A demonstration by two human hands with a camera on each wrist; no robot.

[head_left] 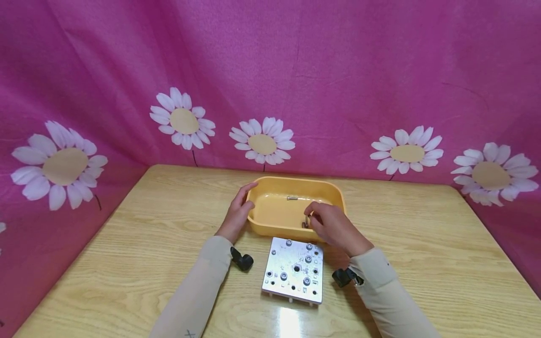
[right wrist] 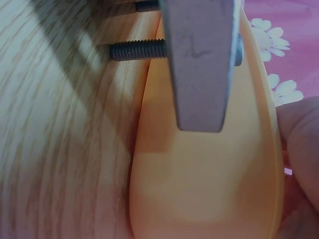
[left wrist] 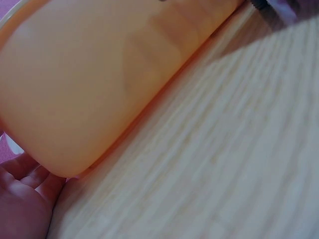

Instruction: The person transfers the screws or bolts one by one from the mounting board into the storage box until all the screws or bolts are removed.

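Observation:
My left hand (head_left: 237,217) grips the left end of a yellow plastic tray (head_left: 270,231), thumb over the rim and fingers along the outside. In the left wrist view its fingers (left wrist: 31,174) meet the tray's corner. My right hand (head_left: 334,226) reaches over the near right rim, its fingers bent down by some small metal bolts (head_left: 306,222) on the tray floor. I cannot tell whether the fingertips pinch one of these. Another bolt (head_left: 292,198) lies near the tray's far wall. Just in front of the tray is a metal plate (head_left: 291,256) with several socket-head bolts in it.
Threaded bolt ends (right wrist: 138,50) stick out below the plate, which sits raised between my forearms. Several bare holes show in its top. Under everything is a wooden table (head_left: 139,253). A pink cloth (head_left: 321,84) with daisies hangs behind it and at both sides.

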